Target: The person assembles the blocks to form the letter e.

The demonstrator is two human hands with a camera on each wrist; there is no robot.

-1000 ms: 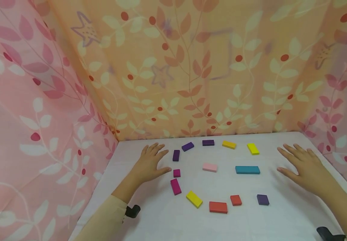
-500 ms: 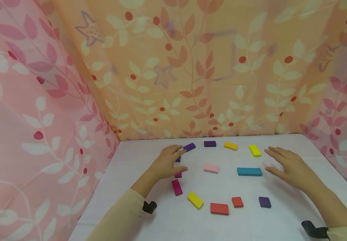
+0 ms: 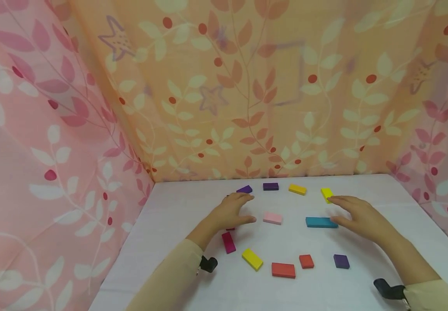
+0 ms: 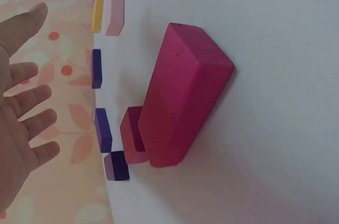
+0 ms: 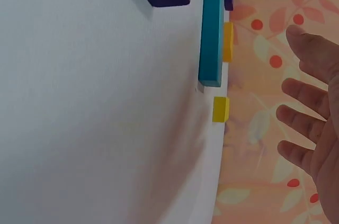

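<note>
My left hand (image 3: 229,212) hovers palm down over the left side of the ring of blocks, fingers spread and nothing held. It hides most of a small magenta block and a dark purple one in the head view. The longer magenta block (image 4: 183,97) lies large in the left wrist view. To the right, my right hand (image 3: 358,216) is also spread and holds nothing. Its fingertips overlap the bright yellow block (image 3: 326,194), and its thumb the end of the long teal block (image 3: 319,222). A pale pink block (image 3: 272,218) lies between the hands.
The white table (image 3: 185,194) also bears an orange-yellow block (image 3: 297,189), purple blocks (image 3: 270,186) at the back, and a yellow block (image 3: 252,259), red blocks (image 3: 283,270) and a dark purple block (image 3: 341,261) in front. Patterned curtains (image 3: 224,86) stand behind and at both sides.
Both hands have moved inward: the left rightward over the left-hand blocks, the right leftward to the yellow and teal blocks. The blocks keep their layout; the head view has shifted slightly.
</note>
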